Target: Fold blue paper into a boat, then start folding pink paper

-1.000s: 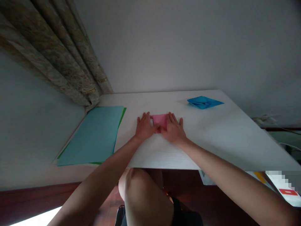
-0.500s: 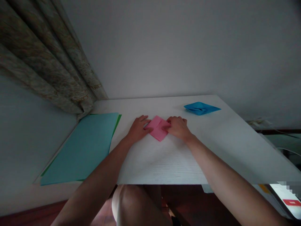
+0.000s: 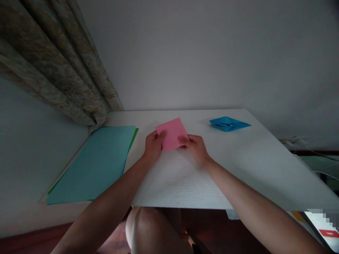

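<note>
A folded pink paper square (image 3: 172,133) is held tilted a little above the white table (image 3: 201,176). My left hand (image 3: 153,145) pinches its left corner with thumb on top. My right hand (image 3: 196,147) grips its lower right edge, fingers curled round it. Both hands sit near the middle of the table, close together.
A stack of large sheets, light blue (image 3: 97,162) over green, lies on the table's left side by a curtain (image 3: 60,74). A folded blue paper boat (image 3: 228,123) rests at the back right. A grey wall stands behind. My knee (image 3: 148,229) shows under the front edge.
The pink paper lay flat under both pressing hands; now it is lifted off the table, turned, and held by its edges with a plain face toward me.
</note>
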{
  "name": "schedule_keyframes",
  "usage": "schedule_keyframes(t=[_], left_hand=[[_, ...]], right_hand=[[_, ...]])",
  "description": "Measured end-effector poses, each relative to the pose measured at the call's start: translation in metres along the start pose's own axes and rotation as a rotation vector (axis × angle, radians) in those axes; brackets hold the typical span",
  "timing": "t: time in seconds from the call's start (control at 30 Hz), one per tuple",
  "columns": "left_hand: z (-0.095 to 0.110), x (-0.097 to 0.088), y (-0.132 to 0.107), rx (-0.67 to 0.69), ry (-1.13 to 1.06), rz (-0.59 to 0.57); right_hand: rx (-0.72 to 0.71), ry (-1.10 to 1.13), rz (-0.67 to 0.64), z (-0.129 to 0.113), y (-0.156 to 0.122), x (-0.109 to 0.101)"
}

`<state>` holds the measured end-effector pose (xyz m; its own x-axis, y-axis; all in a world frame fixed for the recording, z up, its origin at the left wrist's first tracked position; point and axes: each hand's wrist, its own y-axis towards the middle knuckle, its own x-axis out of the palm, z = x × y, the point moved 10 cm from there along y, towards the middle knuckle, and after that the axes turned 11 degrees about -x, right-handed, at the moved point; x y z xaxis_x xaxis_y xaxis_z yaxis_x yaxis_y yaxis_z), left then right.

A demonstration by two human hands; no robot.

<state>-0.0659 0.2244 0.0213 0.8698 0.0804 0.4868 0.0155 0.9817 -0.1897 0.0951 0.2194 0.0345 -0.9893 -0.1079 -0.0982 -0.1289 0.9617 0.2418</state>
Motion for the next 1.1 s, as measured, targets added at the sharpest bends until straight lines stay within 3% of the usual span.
schedule_keyframes(t=[0.17, 0.3, 0.43, 0.53, 0.63, 0.73, 0.83, 0.9, 0.97, 1.1], left_hand=[[0.026, -0.023, -0.005, 0.207, 0.297, 0.237], [0.052, -0.022, -0.024, 0.404, 0.638, 0.422], [0.06, -0.019, -0.029, 0.461, 0.793, 0.488], [0.058, -0.016, -0.026, 0.469, 0.813, 0.435], [0.05, -0.007, -0.021, 0.421, 0.831, 0.277], [0.034, 0.005, -0.015, 0.288, 0.784, 0.065], [0.02, 0.011, -0.013, 0.12, 0.639, -0.065], [0.01, 0.016, -0.012, 0.011, 0.533, -0.13], [0.005, 0.018, -0.012, -0.044, 0.421, -0.148], [0.016, 0.002, -0.01, 0.035, 0.212, 0.019]], right_hand=[[0.036, 0.012, -0.152, 0.003, -0.004, 0.016], [0.076, 0.07, -0.209, 0.006, -0.007, 0.024], [0.117, 0.102, -0.237, 0.007, -0.009, 0.028], [0.099, 0.127, -0.207, 0.001, -0.008, 0.024], [0.053, 0.198, -0.144, -0.009, -0.007, 0.018], [0.017, 0.101, -0.039, -0.014, -0.005, 0.005], [-0.042, 0.009, 0.113, -0.017, -0.002, -0.014], [-0.061, 0.073, 0.219, -0.015, -0.001, -0.024], [-0.051, 0.166, 0.293, -0.01, 0.001, -0.031], [-0.026, 0.252, 0.314, -0.004, 0.003, -0.034]])
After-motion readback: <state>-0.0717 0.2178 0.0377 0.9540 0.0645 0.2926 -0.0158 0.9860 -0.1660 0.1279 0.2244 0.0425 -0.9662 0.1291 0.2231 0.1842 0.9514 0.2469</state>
